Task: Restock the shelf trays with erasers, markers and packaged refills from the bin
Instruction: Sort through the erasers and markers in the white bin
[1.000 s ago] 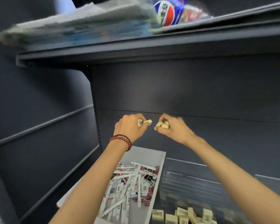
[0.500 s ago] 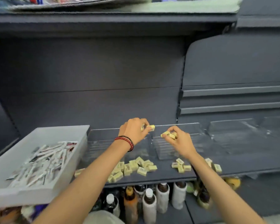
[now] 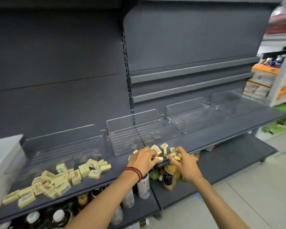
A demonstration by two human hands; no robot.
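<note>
while pinching erasers (image 3: 158, 159) in curled left hand (image 3: 143, 160) and right hand (image 3: 184, 164), lowered since a moment ago from tray height to shelf (image 3: 238, 119) front, among loose ones; clear trays (image 3: 132, 123) seemingly unfilled, restocking barely begun.

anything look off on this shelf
Yes: erasers lie in a loose heap on the shelf, in front of the clear trays rather than in them; the trays look empty. A few more are scattered by the left hand and right hand, which both hold some.
</note>
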